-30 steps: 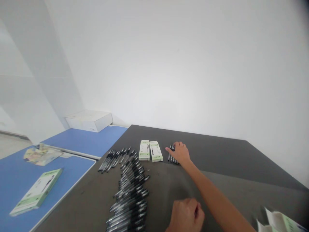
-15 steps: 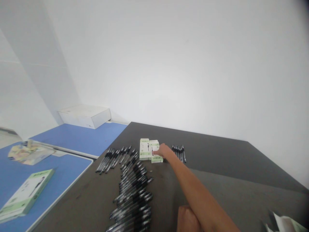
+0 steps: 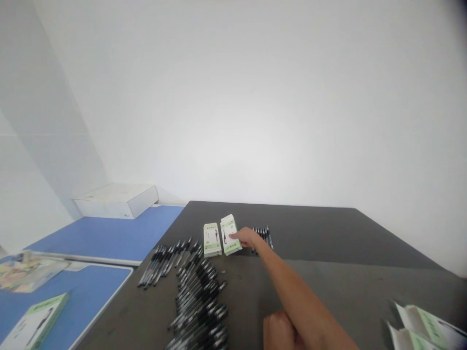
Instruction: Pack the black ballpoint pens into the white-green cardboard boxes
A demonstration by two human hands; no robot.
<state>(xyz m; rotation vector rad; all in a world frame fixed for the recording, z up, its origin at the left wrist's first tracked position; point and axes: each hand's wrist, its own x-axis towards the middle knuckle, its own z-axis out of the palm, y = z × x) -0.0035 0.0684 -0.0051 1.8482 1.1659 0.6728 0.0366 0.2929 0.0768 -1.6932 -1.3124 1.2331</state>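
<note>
Since half a second ago, the green-and-white pen box (image 3: 228, 244) under my right hand (image 3: 247, 236) has swung round a bit: it sat straight against its neighbour, and now it tilts, top end to the left, with a narrow gap between the two. So yeah, right hand is stretched way out across the dark desk (image 3: 328, 287), pinching that box by its right side, thumb lying over the printed face. Can't really see what the other fingers are doing behind it. Box has a flap sticking up at its top end.

Left hand (image 3: 276, 330) is down at the bottom edge, half hidden by my right forearm. Looks curled up, but I can't tell if anything's in it.

Neighbour box (image 3: 211, 240) lies just left of the one I've got. Short row of black pens (image 3: 267, 236) is right behind my wrist, partly covered by it. Big messy pile of pens (image 3: 202, 306) runs down toward me, with a looser bunch (image 3: 164, 262) fanned out to its left. Bottom right corner, a couple of open boxes (image 3: 434, 330), kinda blurry.
</note>
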